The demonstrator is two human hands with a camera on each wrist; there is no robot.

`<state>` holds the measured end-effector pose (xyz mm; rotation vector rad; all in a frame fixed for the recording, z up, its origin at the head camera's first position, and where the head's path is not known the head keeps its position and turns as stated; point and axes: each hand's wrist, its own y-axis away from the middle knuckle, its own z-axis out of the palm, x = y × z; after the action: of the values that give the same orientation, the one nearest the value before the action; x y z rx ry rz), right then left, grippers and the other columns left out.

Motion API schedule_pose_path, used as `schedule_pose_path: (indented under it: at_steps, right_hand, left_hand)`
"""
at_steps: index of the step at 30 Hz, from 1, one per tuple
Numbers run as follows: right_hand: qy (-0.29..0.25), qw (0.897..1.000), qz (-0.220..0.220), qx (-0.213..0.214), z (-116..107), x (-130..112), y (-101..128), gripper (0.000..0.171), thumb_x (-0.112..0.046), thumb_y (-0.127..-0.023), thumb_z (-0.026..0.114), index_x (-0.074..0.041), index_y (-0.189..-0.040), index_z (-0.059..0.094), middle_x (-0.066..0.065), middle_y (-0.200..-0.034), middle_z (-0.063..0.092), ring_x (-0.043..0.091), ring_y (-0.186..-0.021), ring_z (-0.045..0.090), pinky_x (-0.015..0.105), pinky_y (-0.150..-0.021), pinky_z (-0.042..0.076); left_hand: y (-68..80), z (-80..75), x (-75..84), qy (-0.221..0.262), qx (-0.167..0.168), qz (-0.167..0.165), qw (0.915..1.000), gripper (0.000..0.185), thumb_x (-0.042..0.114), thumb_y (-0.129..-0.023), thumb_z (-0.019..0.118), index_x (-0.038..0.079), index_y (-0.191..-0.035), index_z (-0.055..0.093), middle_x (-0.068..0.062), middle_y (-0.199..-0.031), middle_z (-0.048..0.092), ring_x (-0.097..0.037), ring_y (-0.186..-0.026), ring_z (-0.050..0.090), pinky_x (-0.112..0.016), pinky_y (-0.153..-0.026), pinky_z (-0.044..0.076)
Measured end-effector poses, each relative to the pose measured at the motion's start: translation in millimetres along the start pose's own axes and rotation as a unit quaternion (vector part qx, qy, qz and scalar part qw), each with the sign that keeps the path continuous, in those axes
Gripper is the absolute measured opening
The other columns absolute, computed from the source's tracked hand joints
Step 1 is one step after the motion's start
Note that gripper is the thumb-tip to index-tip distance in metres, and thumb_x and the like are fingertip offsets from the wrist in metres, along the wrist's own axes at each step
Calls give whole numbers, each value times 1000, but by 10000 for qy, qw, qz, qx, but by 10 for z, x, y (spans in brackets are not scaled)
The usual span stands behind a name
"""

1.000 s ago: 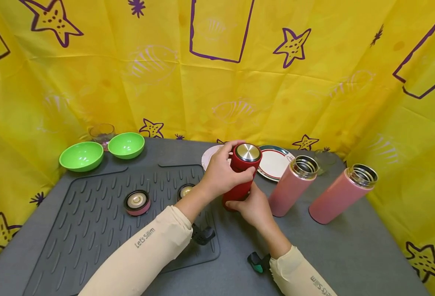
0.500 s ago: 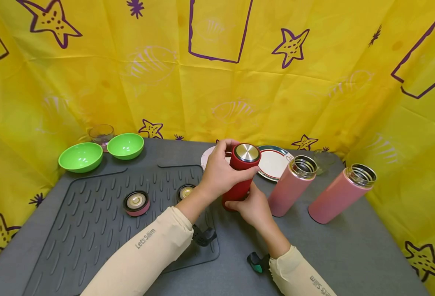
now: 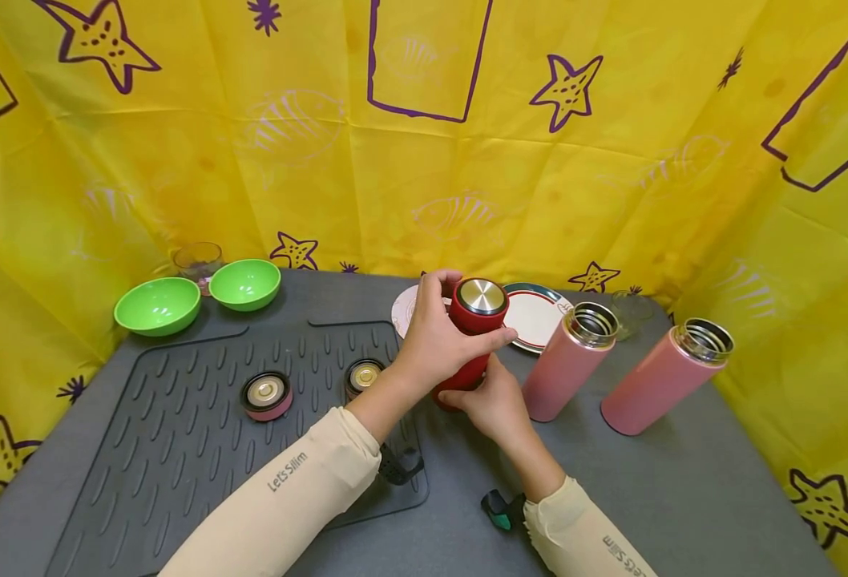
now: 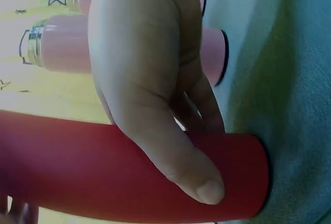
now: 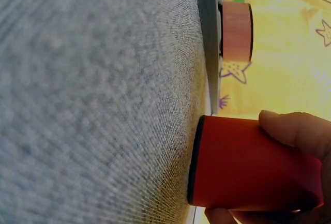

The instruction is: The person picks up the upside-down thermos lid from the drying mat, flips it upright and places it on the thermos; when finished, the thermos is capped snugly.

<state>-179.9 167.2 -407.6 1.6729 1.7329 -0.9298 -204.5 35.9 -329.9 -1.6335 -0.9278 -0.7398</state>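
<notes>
On the table (image 3: 691, 489) | left hand (image 3: 434, 343), half-curled, is holding the red bottle (image 3: 470, 373) high | right hand (image 3: 494, 402), wrapped firmly, is gripping low | steady bracing is probably preventing slips

Yellow cloth (image 3: 388, 176) hanging behind table and wrapping both sides, creases showing. Purple-outlined starfish (image 3: 568, 92), pale fish (image 3: 300, 128) and angular purple outlines (image 3: 416, 114) are covering it. Grey tabletop (image 3: 684, 497) is meeting the cloth along back edge, its woven texture showing up close. Light is spreading fairly evenly.
</notes>
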Motion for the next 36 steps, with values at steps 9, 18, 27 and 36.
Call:
schedule_pose_path:
  at_steps: [9, 18, 27, 36]
  right_hand:
    - [239, 9997, 20, 22, -15, -4, -5, 59, -29, -64, 91, -13, -113, 61, -1, -98, 68, 19, -85, 62, 39, -76, 52]
    - [271, 9995, 77, -131, -41, -27, -20, 57, -25, -67, 89, -12, -114, 59, 1, -98, 68, 19, -83, 64, 39, -76, 53]
    - [146, 9998, -108, -126, -40, -11, -33, 62, -26, -65, 91, -13, -117, 59, -1, -101, 67, 20, -88, 61, 40, -79, 51]
    - [236, 9996, 12, -156, -50, -4, -28, 58, -29, -65, 91, -13, -113, 63, -1, -98, 68, 18, -84, 63, 39, -76, 52]
  left_hand:
    - [-21, -43, 25, -429, 399, 180, 9981, 65, 37, -68, 89, 12, -121, 61, 5, -109, 61, -9, -101, 56, -30, -80, 53]
    - [-119, -221, -87, 672, -863, -250, 9937, 63, 25, -75, 86, 19, -133, 61, 5, -118, 64, -13, -111, 59, -37, -93, 49]
    - [26, -9, 92, -740, 47, -175, 9971, 78, 46, -72, 85, 11, -126, 42, -2, -117, 45, -14, -108, 48, -33, -85, 50]
    - [12, -54, 115, -656, 539, 8, 9964, 64, 40, -67, 89, 12, -119, 63, 6, -106, 64, -9, -99, 57, -29, -77, 53]
